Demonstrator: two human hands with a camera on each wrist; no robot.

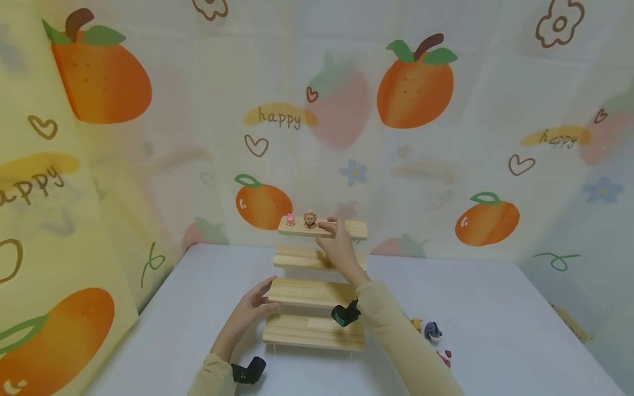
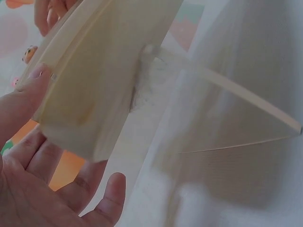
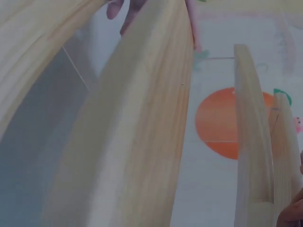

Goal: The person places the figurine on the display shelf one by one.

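Note:
A wooden tiered display stand (image 1: 314, 329) with several shelves rises in the middle of the head view. My left hand (image 1: 255, 305) grips the left end of its second shelf from the bottom; in the left wrist view the thumb (image 2: 29, 92) lies on one face of the board, fingers around the other side. My right hand (image 1: 340, 246) reaches to the top shelf (image 1: 356, 229), its fingertips just right of a small brown figurine (image 1: 310, 219). Whether these fingers pinch anything is hidden. Left of the brown figurine stands a tiny pink figurine (image 1: 290, 219).
On the white table right of the stand lie a yellow figurine (image 1: 416, 324), a blue-grey figurine (image 1: 432, 331) and a red-and-pink figurine (image 1: 445, 358), partly behind my right sleeve. A fruit-printed cloth (image 1: 342, 165) hangs close behind the stand.

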